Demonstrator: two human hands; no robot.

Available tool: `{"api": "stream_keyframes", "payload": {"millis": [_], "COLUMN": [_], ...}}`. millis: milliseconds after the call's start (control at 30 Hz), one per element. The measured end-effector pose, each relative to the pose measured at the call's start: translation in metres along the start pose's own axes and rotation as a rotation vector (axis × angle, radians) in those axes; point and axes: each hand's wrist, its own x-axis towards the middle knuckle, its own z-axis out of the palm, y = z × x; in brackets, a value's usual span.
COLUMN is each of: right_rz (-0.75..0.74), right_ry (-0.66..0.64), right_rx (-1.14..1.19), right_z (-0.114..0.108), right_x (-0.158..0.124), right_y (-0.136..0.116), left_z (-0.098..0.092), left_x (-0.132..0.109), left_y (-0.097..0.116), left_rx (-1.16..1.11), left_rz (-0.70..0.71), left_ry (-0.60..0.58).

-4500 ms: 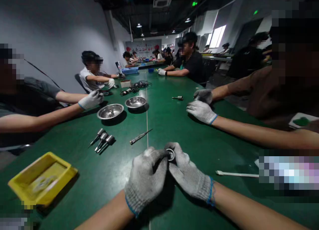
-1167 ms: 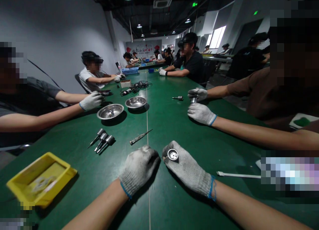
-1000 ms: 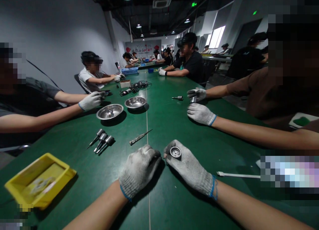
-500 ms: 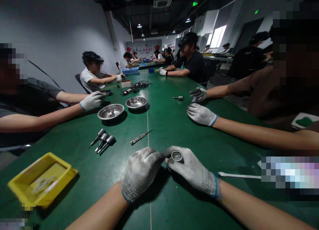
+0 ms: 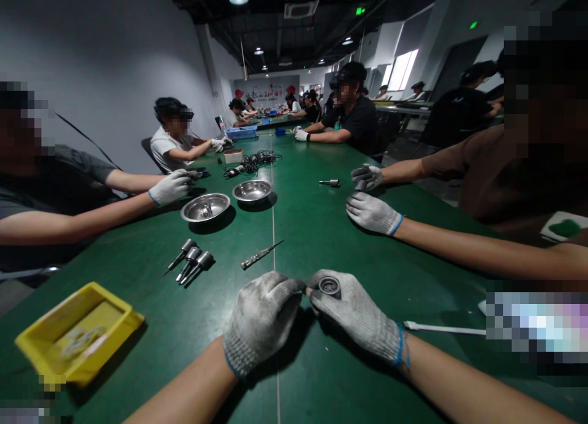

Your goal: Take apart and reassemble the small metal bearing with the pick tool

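Observation:
My right hand (image 5: 353,310), in a grey-white knit glove with a dark-stained thumb, is closed around a grey cylindrical metal part (image 5: 329,286). The part's round, recessed end faces up out of the fist. My left hand (image 5: 264,317), gloved alike, is pinched closed, its fingertips meeting those of the right hand. Whatever the left fingers hold, if anything, is hidden. Beyond my hands lies a slim screwdriver (image 5: 261,255) with a clear handle. Several metal bits with thick cylindrical heads (image 5: 190,261) lie side by side to the left.
A yellow bin (image 5: 87,332) with small clear pieces stands at left. Two steel bowls (image 5: 205,209) (image 5: 252,192) sit farther back, near tangled black cables (image 5: 260,162). Gloved co-workers sit along both sides of the green table (image 5: 303,228). A white strap (image 5: 443,329) lies at right.
The view has shifted very slightly. My hands stay together at the same spot, with only a slight movement of the fingertips; the metal part stays in my right hand.

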Motion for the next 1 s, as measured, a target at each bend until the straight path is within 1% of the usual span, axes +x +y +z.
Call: {"api": "stream_keyframes", "payload": {"millis": [200,533,767,1000], "right_rz": [0.004,0.027,0.025,-0.001], "right_ry": [-0.016,-0.041,-0.012,-0.013], "right_rx": [0.009,0.041,0.04,0.001], "right_z": [-0.0007,-0.0009,0.0,-0.0006], "right_x": [-0.0001,-0.0017,0.0,-0.0001], "right_y": [-0.0015,-0.0029,-0.0004,0.0004], "left_z": [0.0026,0.0019,0.0022,0.0018], "left_x": [-0.0008,0.0011,0.0009,0.0004], "left_y": [-0.0027,-0.0001,-0.0008,-0.0011], "left_rx": [0.028,0.059,0.053,0.057], "left_rz": [-0.014,-0.022,-0.015,-0.019], "left_ry": [0.013,0.039,0.033,0.03]}}
